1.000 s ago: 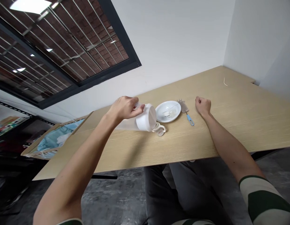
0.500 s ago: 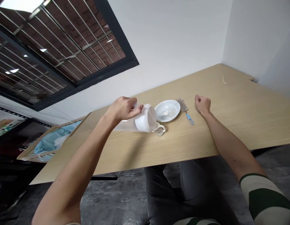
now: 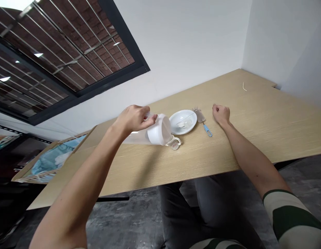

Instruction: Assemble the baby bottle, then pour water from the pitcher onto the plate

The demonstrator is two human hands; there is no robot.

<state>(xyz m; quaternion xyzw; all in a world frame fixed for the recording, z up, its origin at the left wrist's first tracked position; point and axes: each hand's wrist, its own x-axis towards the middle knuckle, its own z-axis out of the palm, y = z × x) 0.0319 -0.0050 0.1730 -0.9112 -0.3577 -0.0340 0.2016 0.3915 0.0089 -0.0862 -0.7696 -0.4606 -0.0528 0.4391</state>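
Observation:
My left hand is closed round the handle of a translucent pitcher with a white lid. The pitcher is tipped almost onto its side, its lid end toward the right, close to a white dish. A small clear piece and a thin rod lie in the dish. Just below the lid is a small clear round object with a white loop; whether it is joined to the pitcher I cannot tell. My right hand rests on the table as a fist, apart from everything, with nothing showing in it.
A blue-handled brush with a pale head lies right of the dish. Farther back on the wooden table is a thin bent white strip. A box with blue cloth stands to the left. A barred window and white wall lie behind.
The whole view has shifted slightly. The pitcher stays tipped in my left hand beside the dish, and my right fist keeps its place on the table.

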